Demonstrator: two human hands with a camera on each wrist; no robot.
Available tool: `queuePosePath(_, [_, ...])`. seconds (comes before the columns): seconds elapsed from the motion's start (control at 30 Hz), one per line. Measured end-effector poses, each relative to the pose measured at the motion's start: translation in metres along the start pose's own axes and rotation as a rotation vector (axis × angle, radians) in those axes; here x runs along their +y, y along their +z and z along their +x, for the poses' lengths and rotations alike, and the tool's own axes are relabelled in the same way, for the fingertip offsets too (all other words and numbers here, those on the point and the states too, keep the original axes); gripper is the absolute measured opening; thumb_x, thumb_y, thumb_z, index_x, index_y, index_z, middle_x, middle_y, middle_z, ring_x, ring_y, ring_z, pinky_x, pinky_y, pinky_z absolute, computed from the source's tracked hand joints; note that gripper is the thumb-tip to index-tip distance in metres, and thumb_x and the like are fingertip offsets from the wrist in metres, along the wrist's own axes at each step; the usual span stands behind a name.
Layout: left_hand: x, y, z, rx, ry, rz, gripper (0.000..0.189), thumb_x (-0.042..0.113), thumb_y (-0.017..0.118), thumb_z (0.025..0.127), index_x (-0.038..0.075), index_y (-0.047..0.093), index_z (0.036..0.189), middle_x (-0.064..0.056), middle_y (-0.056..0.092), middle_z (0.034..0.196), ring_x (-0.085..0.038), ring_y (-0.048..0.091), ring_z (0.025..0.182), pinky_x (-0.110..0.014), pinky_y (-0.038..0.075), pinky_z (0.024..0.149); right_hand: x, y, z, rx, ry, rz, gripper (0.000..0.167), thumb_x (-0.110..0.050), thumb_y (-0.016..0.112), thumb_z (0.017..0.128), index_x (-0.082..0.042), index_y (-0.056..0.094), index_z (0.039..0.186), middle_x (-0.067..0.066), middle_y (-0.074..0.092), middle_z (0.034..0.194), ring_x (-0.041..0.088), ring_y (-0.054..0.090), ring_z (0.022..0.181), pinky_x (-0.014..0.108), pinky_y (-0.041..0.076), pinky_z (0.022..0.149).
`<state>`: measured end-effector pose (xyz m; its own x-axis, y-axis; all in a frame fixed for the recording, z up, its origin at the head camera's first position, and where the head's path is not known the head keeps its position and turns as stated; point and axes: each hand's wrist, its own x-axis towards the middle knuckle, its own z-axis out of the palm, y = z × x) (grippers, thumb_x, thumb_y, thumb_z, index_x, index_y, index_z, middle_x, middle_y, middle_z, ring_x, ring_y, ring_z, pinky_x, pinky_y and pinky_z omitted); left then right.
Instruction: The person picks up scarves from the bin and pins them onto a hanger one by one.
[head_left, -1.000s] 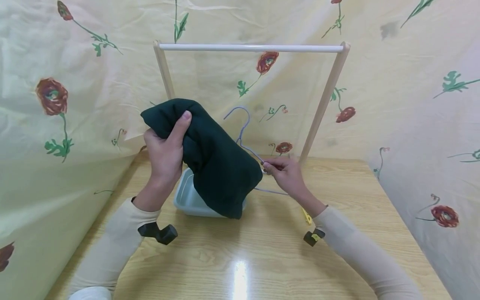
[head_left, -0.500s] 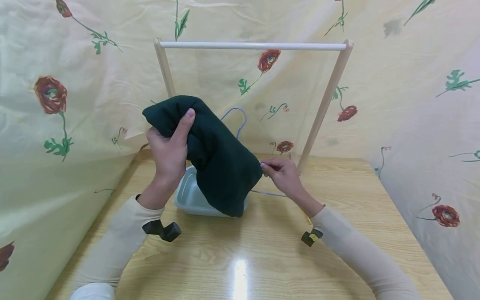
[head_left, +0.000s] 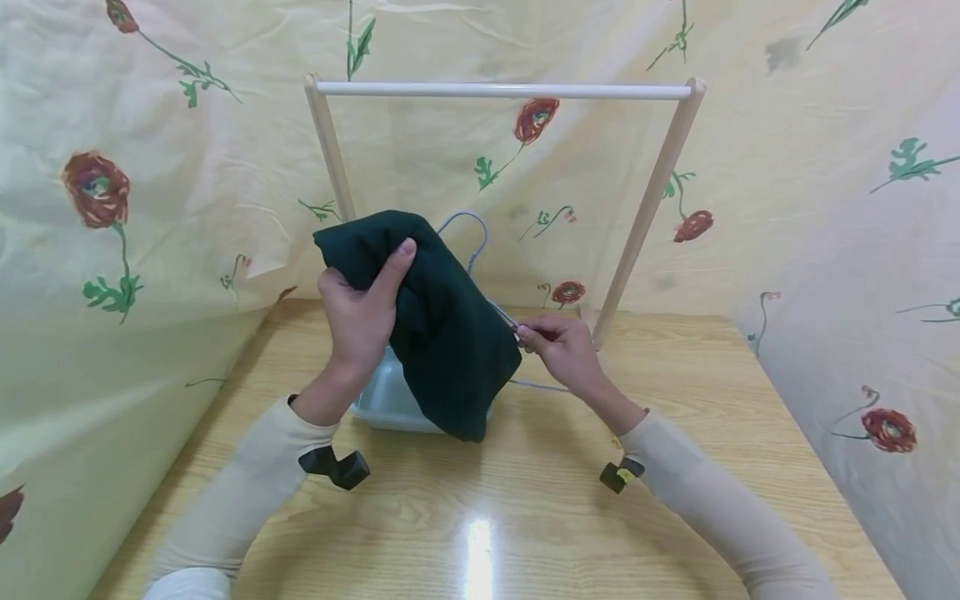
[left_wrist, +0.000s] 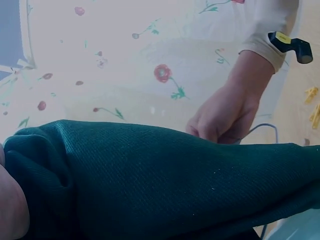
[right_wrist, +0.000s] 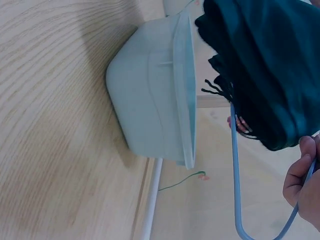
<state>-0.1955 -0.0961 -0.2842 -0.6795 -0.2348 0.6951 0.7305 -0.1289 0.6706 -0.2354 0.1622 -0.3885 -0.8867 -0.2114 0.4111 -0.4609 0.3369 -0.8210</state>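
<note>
A folded dark green scarf (head_left: 450,350) with a fringed edge hangs slantwise above the table. My left hand (head_left: 362,321) grips its upper left part, thumb on the near side and fingers behind it. A thin blue hanger (right_wrist: 236,175) stands partly behind the scarf; its hook rises above the cloth in the head view. At the hanger's right shoulder, my right hand (head_left: 562,350) pinches the wire close to the scarf's edge. In the right wrist view, the hanger's lower bar runs in by the fringe (right_wrist: 217,89). How far it passes into the folds is hidden.
Beneath the scarf stands a light blue plastic tub (right_wrist: 140,95) on the wooden table (head_left: 420,508). A rack with a white rail (head_left: 502,91) and wooden posts (head_left: 651,217) is behind. Yellow clips (left_wrist: 311,94) lie on the table to the right. Flowered cloth surrounds everything.
The left hand has shifted right and a little lower, carrying the scarf further over the hanger. The hanger's hook has moved slightly left. My right hand has hardly moved.
</note>
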Motion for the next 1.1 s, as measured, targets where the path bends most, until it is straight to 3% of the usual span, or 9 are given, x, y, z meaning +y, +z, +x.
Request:
queuePosePath(0.17, [-0.004, 0.005, -0.002, -0.038, 0.017, -0.005, 0.005, 0.012, 0.074, 0.094, 0.008, 0.071, 0.094, -0.001, 0.073, 0.089, -0.022, 0.071, 0.084, -0.033, 0.057, 0.081, -0.005, -0.001, 0.0, 0.009, -0.018, 0.022, 0.014, 0.001, 0.067, 0.096, 0.01, 0.076, 0.103, 0.024, 0.074, 0.089, 0.015, 0.07, 0.071, 0.017, 0.057, 0.07])
queuePosePath(0.23, [-0.005, 0.008, -0.004, -0.054, 0.007, -0.01, 0.006, 0.009, 0.073, 0.094, 0.005, 0.07, 0.096, -0.001, 0.073, 0.091, -0.022, 0.07, 0.085, -0.034, 0.057, 0.082, -0.006, -0.002, 0.0, 0.01, -0.029, 0.03, 0.014, 0.0, 0.068, 0.096, 0.009, 0.076, 0.103, 0.023, 0.074, 0.088, 0.01, 0.068, 0.071, 0.018, 0.058, 0.07])
queuePosePath(0.47, [-0.004, 0.011, -0.01, -0.123, -0.064, 0.037, 0.015, 0.004, 0.073, 0.093, -0.008, 0.066, 0.099, -0.002, 0.074, 0.09, -0.021, 0.072, 0.083, -0.034, 0.058, 0.081, -0.011, -0.006, -0.001, 0.005, -0.034, 0.079, 0.015, -0.001, 0.066, 0.098, 0.011, 0.075, 0.102, 0.026, 0.073, 0.09, 0.015, 0.071, 0.074, 0.022, 0.059, 0.071])
queuePosePath(0.77, [0.001, 0.004, -0.008, -0.159, -0.125, 0.108, 0.013, 0.008, 0.073, 0.093, -0.002, 0.069, 0.1, 0.0, 0.073, 0.093, -0.023, 0.071, 0.087, -0.034, 0.057, 0.084, -0.016, -0.014, 0.003, 0.012, -0.053, 0.057, 0.016, -0.001, 0.066, 0.098, 0.011, 0.075, 0.104, 0.027, 0.073, 0.09, 0.005, 0.069, 0.073, 0.021, 0.059, 0.071])
queuePosePath(1.1, [0.011, -0.008, -0.001, -0.236, -0.211, 0.157, 0.018, 0.013, 0.076, 0.092, 0.003, 0.07, 0.105, -0.002, 0.073, 0.097, -0.022, 0.072, 0.09, -0.033, 0.057, 0.084, -0.027, -0.02, 0.006, 0.004, -0.068, 0.047, 0.014, 0.0, 0.067, 0.097, 0.011, 0.075, 0.102, 0.027, 0.072, 0.09, 0.005, 0.069, 0.073, 0.019, 0.058, 0.072])
